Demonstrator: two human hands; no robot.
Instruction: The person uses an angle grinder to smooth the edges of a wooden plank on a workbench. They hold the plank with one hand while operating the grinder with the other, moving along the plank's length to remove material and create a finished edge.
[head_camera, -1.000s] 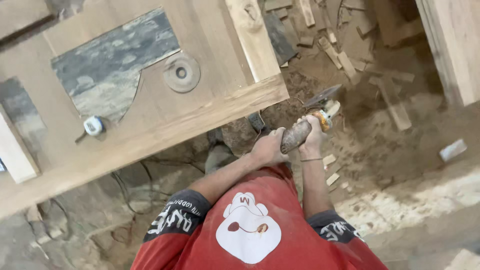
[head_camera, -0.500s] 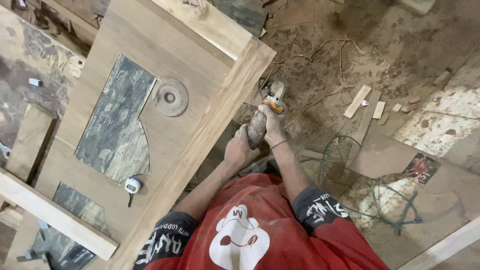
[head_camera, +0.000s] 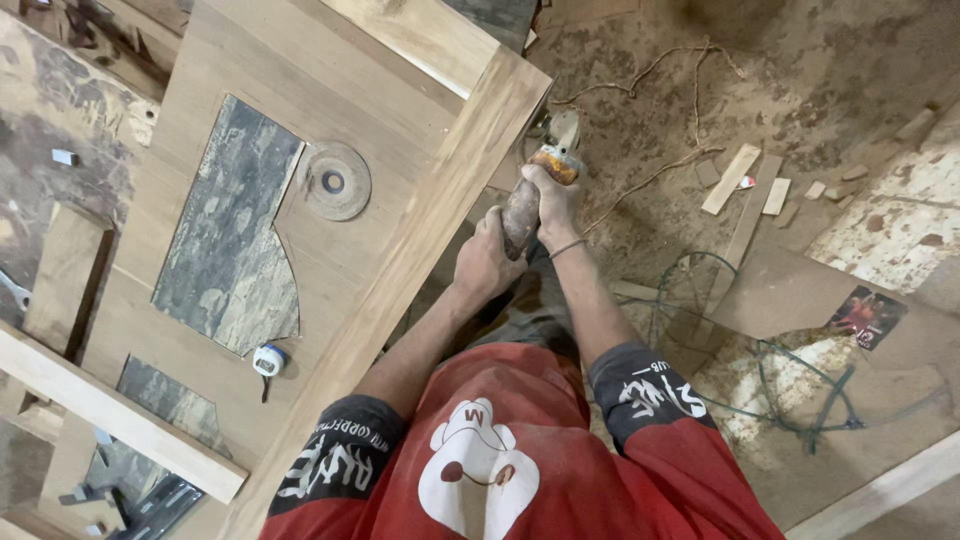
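Note:
Both my hands grip a dusty angle grinder (head_camera: 530, 195) held against the side edge of a large wooden door panel (head_camera: 400, 200). My left hand (head_camera: 485, 265) wraps the rear of the grinder's body. My right hand (head_camera: 555, 205) clasps it nearer the head (head_camera: 562, 135), which sits just beside the panel's edge. The panel has curved cut-outs (head_camera: 230, 240) showing the dark floor beneath. A loose sanding disc (head_camera: 333, 181) lies flat on the panel, to the left of my hands.
A small tape measure (head_camera: 268, 360) rests on the panel near its lower part. Timber offcuts (head_camera: 735, 180) and sawdust cover the ground to the right, along with a green cable (head_camera: 790, 400). A wooden batten (head_camera: 120, 420) lies across the lower left.
The view has swung, so the panel now runs more upright in the frame. My hands keep their grip on the grinder, which stays at the panel's edge.

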